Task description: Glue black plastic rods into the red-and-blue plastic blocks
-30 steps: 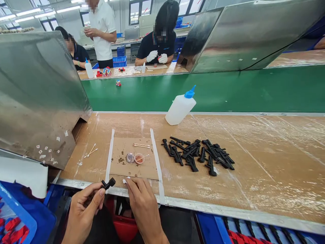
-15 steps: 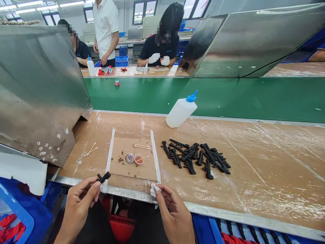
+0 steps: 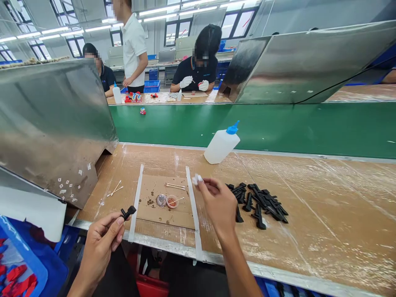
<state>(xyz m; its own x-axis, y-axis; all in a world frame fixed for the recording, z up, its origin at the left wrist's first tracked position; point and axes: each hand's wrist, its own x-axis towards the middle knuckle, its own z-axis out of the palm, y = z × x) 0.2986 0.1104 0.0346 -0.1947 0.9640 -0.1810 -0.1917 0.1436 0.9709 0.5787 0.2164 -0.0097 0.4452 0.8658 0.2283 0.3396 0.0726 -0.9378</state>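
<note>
left hand (image 3: 100, 243) pinches small black plastic part (image 3: 128, 212) at bench edge, long axis tilting up-right | right hand (image 3: 216, 202) nips white wad (image 3: 196, 179) in fingertips, raised over the bench; nearer hand to black parts pile (image 3: 260, 200), just right of it

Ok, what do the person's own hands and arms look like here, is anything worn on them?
Both are bare: the left hand and the right hand wear no gloves, and no rings, watch or wristband show. The forearms are uncovered as far as the bottom edge of the picture, with no sleeve in view. The fingers have short, unpainted nails.
</note>
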